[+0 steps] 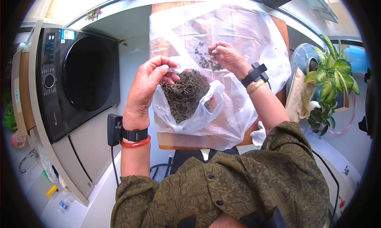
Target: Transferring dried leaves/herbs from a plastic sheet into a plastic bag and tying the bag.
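Observation:
An open white plastic bag (190, 125) full of dark, dry, stringy plant matter (187, 94) stands on a plastic sheet (247, 28) that covers much of a wooden table (166, 143). My left hand (156, 73) pinches the bag's rim at its upper left, the fingertips above the contents. Beyond the bag, small dark dried bits (209, 64) lie loose on the sheet. Over their upper right edge is my right hand (224, 54), its thumb and fingertips closed on a small dark piece. Both wrists carry black straps with small devices.
At the left stands a black-fronted washing machine or dryer (89, 73). To the right, a round stand (293, 61) bears a potted leafy plant (336, 70) and a brown paper bag (297, 94). A crumpled white tissue or cloth (258, 135) lies by the table's near right edge. Cables hang from both wrist devices.

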A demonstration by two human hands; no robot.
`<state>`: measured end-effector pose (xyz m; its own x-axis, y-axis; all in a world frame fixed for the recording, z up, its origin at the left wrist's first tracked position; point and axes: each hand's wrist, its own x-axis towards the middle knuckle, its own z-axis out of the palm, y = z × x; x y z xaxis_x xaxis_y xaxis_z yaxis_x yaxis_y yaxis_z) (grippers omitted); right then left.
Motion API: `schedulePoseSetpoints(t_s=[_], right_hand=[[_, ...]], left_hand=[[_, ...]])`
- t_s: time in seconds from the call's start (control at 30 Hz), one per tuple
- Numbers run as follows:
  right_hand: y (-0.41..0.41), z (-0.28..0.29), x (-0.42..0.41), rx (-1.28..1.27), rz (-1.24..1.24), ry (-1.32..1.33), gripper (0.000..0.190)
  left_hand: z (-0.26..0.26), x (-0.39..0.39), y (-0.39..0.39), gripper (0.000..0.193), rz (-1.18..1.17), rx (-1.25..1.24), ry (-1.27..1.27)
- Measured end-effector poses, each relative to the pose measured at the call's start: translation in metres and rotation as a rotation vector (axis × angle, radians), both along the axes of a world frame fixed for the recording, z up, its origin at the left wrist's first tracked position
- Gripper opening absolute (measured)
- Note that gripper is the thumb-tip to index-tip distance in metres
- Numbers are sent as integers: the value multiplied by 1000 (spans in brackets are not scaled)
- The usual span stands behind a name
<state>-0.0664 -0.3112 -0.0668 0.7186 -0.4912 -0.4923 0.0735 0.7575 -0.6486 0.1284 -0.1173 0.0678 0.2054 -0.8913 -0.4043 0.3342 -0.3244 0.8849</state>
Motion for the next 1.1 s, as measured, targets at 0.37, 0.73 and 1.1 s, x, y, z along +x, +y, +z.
schedulePoseSetpoints(t_s=[0.37, 0.73, 1.1], right_hand=[[75, 88, 24, -803, 896, 18, 21], [29, 44, -31, -558, 142, 192, 18], [40, -77, -36, -1369, 365, 1091, 45]], left_hand=[[-3, -11, -12, 23, 45, -50, 70], [4, -10, 15, 22, 69, -39, 42], [4, -12, 23, 24, 101, -35, 48]])
